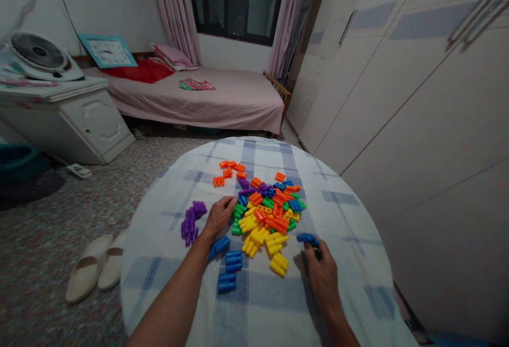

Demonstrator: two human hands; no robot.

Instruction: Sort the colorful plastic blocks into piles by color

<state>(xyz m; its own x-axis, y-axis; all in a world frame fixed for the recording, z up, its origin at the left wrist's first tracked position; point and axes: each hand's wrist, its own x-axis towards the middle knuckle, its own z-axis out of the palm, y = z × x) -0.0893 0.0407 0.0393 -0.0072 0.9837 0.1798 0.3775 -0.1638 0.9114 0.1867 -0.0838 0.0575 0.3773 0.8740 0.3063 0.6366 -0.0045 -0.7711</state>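
Note:
My right hand (324, 270), at the right of the pile, pinches a blue plastic building block (307, 239) just above the cloth. A bit of green shows under its fingers; I cannot make out what it is. My left hand (221, 214) reaches to the pile's left side, its fingertips closed at a small blue block (243, 200). Around it lie green blocks (238, 211), yellow blocks (255, 238) and orange blocks (277, 223) in a mixed heap. Purple blocks (190, 225) form a group left of my left hand. Several blue blocks (233, 260) lie near my left forearm.
The round table (350, 294) wears a blue and white checked cloth. Separate orange blocks (218, 181) lie at its far left part. Beyond are a bed (238, 98), a white cabinet (95, 119) with a fan (40, 55), a wardrobe (417, 124) and slippers (89, 267).

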